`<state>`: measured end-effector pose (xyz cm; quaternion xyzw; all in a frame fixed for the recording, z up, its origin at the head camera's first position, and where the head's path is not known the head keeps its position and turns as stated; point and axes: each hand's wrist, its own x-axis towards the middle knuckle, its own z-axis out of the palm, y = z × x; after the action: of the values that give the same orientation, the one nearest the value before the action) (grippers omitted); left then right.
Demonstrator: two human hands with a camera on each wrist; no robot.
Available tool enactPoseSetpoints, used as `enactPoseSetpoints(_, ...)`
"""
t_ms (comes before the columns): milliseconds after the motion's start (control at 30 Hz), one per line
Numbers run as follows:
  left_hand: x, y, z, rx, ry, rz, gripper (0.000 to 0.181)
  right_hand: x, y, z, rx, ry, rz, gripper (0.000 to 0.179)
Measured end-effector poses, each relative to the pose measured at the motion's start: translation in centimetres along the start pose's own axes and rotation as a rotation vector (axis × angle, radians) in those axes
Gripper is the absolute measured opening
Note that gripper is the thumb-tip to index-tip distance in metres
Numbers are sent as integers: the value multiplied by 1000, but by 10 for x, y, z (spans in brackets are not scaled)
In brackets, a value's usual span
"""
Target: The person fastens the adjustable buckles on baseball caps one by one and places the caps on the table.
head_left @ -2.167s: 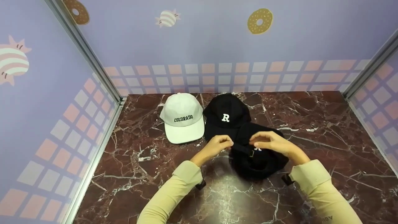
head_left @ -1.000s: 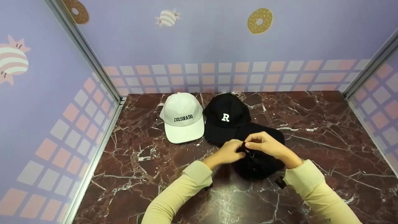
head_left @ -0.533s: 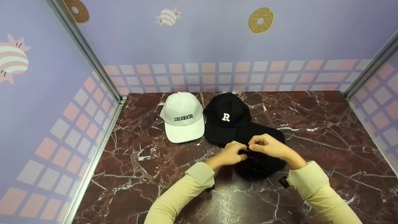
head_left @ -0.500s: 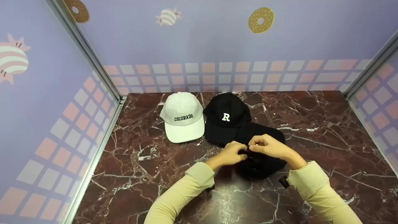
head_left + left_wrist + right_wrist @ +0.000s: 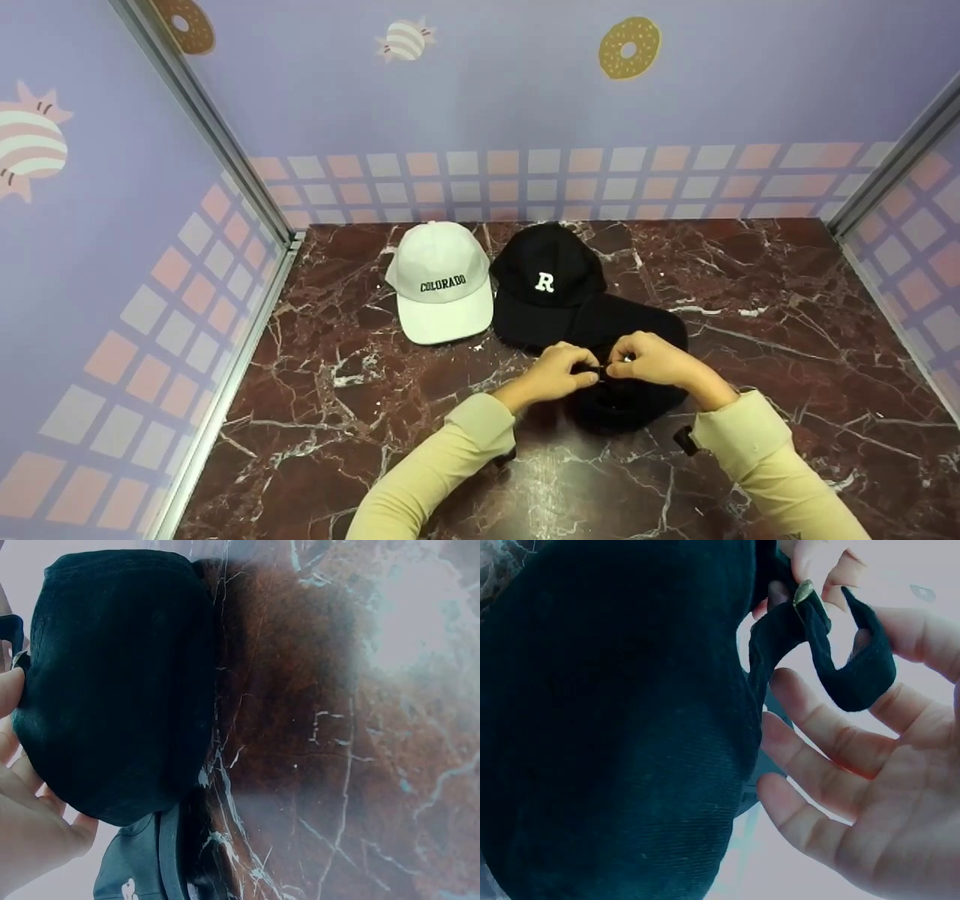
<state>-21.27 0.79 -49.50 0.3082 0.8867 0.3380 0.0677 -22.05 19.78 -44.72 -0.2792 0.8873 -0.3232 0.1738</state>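
Observation:
A black baseball cap (image 5: 637,319) lies crown down, its brim pointing away, with both hands at its back strap. My left hand (image 5: 555,373) pinches the strap beside the small brass buckle (image 5: 802,592). In the right wrist view, the free end of the strap (image 5: 862,686) comes out of the buckle and curls into a loop. My right hand (image 5: 660,365) pinches that free end between thumb and index finger, while its other fingers spread below. From the left wrist, the cap's crown (image 5: 120,682) hides most of the strap.
A white cap (image 5: 442,262) lettered COLORADO stands at the back left. Beside it is a second black cap (image 5: 547,255) with a white R, its brim overlapped by the handled cap's brim. Patterned walls (image 5: 510,90) border the dark red marble table (image 5: 772,315).
My left hand has moved right from beside the cap and taken hold of the strap. My right hand has come down slightly, nearer the left fingers. The other caps stay put.

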Motion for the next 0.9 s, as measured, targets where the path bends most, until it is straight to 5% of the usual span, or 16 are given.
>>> enactPoseSetpoints(400, -1, -3, 4, 31, 12, 29, 17, 4, -1, 5, -24, 2, 12, 20)
enactPoseSetpoints(900, -3, -5, 4, 9, 35, 43, 20, 6, 12, 13, -11, 80, -143, 18)
